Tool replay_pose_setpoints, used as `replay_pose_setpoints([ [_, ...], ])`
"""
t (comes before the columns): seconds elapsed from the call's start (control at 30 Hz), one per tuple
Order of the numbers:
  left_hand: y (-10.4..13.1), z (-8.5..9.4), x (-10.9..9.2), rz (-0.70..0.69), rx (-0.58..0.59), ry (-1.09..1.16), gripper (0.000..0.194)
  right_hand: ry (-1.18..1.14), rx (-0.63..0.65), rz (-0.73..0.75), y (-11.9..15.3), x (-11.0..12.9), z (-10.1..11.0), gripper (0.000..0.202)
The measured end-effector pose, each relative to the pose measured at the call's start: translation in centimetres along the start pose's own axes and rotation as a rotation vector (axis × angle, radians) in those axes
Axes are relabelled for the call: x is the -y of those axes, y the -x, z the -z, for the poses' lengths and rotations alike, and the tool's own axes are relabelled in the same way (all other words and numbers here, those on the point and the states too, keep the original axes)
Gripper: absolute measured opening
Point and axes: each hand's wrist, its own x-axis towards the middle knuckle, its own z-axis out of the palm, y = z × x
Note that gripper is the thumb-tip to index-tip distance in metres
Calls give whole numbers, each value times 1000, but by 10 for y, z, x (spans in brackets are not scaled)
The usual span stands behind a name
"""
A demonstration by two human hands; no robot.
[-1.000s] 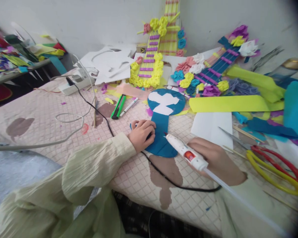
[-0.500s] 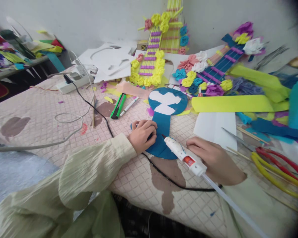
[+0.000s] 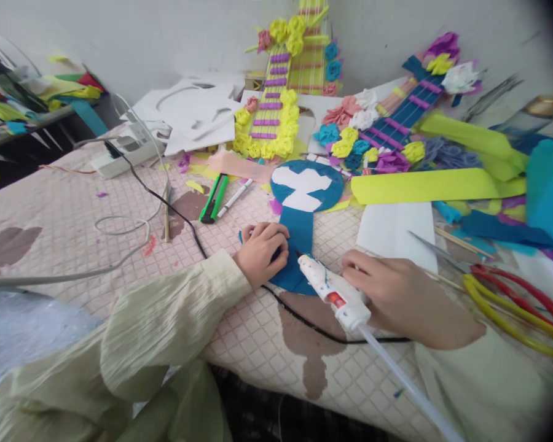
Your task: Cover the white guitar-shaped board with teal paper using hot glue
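A blue paper-covered cutout (image 3: 297, 228) with rounded ends and a narrow neck lies on the tablecloth; white patches show on its far end. My left hand (image 3: 262, 253) rests at the near left of the cutout, its fingers curled and closed on the blue paper; a bit of blue shows past the fingertips. In my right hand (image 3: 396, 291) is a white hot glue gun (image 3: 329, 291), gripped from the right side. Its dark nozzle points at the cutout, close to my left fingers; whether it touches cannot be made out. A long clear glue stick (image 3: 408, 380) sticks out of its back.
Beyond the cutout lie a green utility knife (image 3: 214, 197) and a white pen (image 3: 235, 198). Scissors (image 3: 511, 301) with red and yellow handles lie at right. Decorated paper guitars (image 3: 270, 116) stand by the wall. A black cord (image 3: 166, 202) runs from a power strip (image 3: 126, 153).
The whole view has shifted slightly. The glue gun's nozzle has moved a little nearer to my left hand over the blue cutout. Both hands keep their holds.
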Motion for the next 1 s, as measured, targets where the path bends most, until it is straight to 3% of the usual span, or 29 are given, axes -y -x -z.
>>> replay_pose_setpoints([
  [0.17,0,-2,3,-9,-18,23,13,125,8,131,-2,-15,9,11],
  [0.37,0,-2,3,2,-21,32,13,176,-22,299,-2,-28,2,28],
  [1.0,-1,0,2,4,2,36,14,144,38,279,-8,-31,-1,16],
])
